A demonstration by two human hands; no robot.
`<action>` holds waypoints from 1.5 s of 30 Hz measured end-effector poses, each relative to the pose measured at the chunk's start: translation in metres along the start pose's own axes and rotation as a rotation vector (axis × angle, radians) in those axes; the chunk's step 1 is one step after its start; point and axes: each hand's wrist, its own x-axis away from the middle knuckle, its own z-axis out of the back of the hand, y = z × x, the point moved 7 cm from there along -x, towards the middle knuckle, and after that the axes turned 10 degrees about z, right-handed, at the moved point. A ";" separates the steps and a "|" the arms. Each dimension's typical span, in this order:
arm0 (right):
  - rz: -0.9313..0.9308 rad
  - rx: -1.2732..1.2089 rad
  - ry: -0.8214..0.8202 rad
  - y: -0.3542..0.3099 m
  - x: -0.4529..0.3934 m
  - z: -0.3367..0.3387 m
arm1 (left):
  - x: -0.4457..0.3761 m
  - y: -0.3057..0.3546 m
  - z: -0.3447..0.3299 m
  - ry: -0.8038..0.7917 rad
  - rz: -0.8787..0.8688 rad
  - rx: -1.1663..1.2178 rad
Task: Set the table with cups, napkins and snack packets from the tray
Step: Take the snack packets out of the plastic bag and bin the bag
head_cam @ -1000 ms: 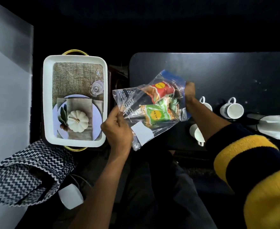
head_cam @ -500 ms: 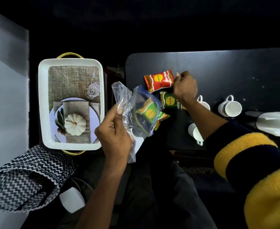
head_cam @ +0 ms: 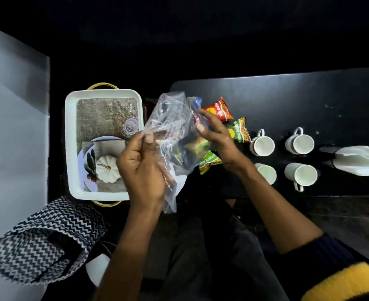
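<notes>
The clear plastic bag (head_cam: 170, 127) is pinched by the left hand (head_cam: 143, 168) and touched by the right hand (head_cam: 218, 135), fingers extended. Snack packets (head_cam: 219, 109) lie on the table (head_cam: 288, 101) at the bag's 3 o'clock, beside the cups (head_cam: 263, 145).

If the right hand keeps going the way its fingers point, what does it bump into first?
Probably the clear plastic bag: the right hand points up and left with straight fingers, already at the bag's blue edge. Depth is hard to judge from above.
</notes>
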 end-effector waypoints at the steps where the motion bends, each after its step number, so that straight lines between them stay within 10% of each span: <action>1: -0.023 -0.093 -0.027 -0.006 0.007 -0.010 | -0.002 -0.001 0.000 -0.008 0.079 0.043; 11: -0.022 -0.334 -0.064 -0.030 0.059 -0.072 | -0.010 -0.045 -0.040 -0.386 0.678 0.095; 26: 0.228 -0.178 0.489 -0.079 0.134 0.155 | 0.164 -0.024 -0.180 0.008 -0.317 -0.532; 34: 0.021 -0.704 0.374 -0.086 0.193 0.256 | 0.223 -0.045 -0.289 -0.385 0.029 -0.130; 41: 0.217 0.290 0.582 -0.145 0.240 0.346 | 0.233 -0.068 -0.336 -0.279 0.205 -0.184; 45: 0.332 0.592 0.363 -0.179 0.255 0.353 | 0.222 -0.076 -0.354 -0.250 0.265 -0.226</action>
